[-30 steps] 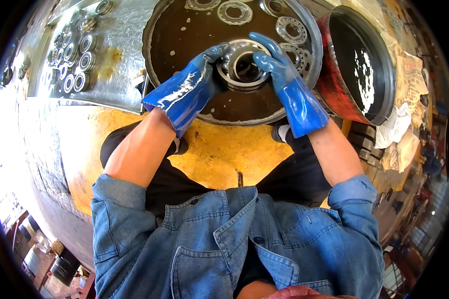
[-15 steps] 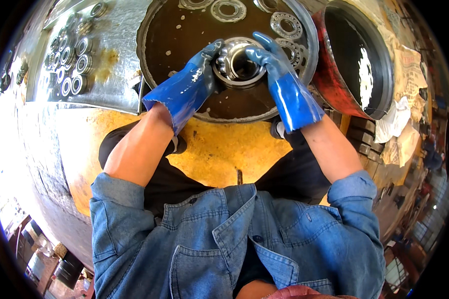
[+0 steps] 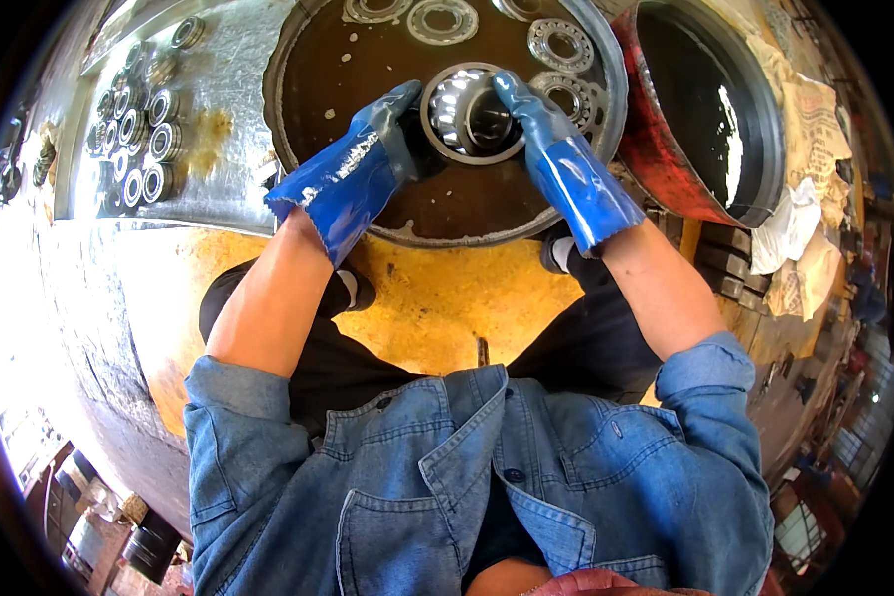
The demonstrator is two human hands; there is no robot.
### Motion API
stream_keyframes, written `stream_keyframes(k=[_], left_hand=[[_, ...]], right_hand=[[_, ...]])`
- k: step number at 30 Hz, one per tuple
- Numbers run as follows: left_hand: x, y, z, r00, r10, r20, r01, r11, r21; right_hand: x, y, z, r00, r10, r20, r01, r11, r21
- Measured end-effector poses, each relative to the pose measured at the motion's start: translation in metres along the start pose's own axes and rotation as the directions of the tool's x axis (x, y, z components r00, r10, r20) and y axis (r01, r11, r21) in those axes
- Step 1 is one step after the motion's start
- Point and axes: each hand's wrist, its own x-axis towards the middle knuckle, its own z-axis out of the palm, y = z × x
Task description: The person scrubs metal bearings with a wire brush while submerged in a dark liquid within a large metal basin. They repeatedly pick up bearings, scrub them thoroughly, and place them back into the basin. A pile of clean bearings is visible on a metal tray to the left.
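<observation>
Between my two hands is a large shiny roller bearing (image 3: 455, 111), held over a round metal tub (image 3: 271, 109) of brown liquid. Its inner ring sits tilted inside the outer ring, so a row of rollers shows on the left. My left hand (image 3: 382, 124), in a blue rubber glove, grips the outer ring's left side. On the right side, my right hand (image 3: 538, 117), gloved alike, closes on the bearing with its thumb or a finger near the inner ring. The fingers underneath are hidden.
Several bearing parts, among them a ring (image 3: 443, 21) and a caged ring (image 3: 560, 46), lie in the tub's far side. At left, a metal tray (image 3: 209, 79) carries several small bearings (image 3: 165, 142). A red drum (image 3: 656, 149) with dark liquid stands at right, beside crumpled paper sacks (image 3: 817, 129).
The bearing has tipped in my hands, and its inner ring has swung so that more rollers show. My right hand's fingers have shifted on it.
</observation>
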Motion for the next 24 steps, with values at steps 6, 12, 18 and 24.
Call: stream_keyframes(k=[6, 12, 18, 24], left_hand=[[0.006, -0.002, -0.015, 0.884, 0.233, 0.405, -0.418, 0.783, 0.461], [0.018, -0.014, -0.024, 0.833, 0.252, 0.493, -0.467, 0.798, 0.381], [0.028, -0.018, -0.023, 0.814, 0.362, 0.454, -0.561, 0.693, 0.453], [0.011, -0.005, -0.041, 0.910, 0.123, 0.395, -0.252, 0.922, 0.295]], right_hand=[[-0.011, -0.030, 0.007, 0.996, -0.059, 0.070, 0.061, 0.998, -0.028], [-0.005, -0.016, 0.002, 0.987, -0.129, 0.094, 0.138, 0.986, -0.097], [-0.002, -0.020, 0.003, 0.980, -0.162, 0.118, 0.188, 0.946, -0.263], [-0.002, -0.016, 0.002, 0.972, 0.026, 0.233, -0.078, 0.973, 0.218]])
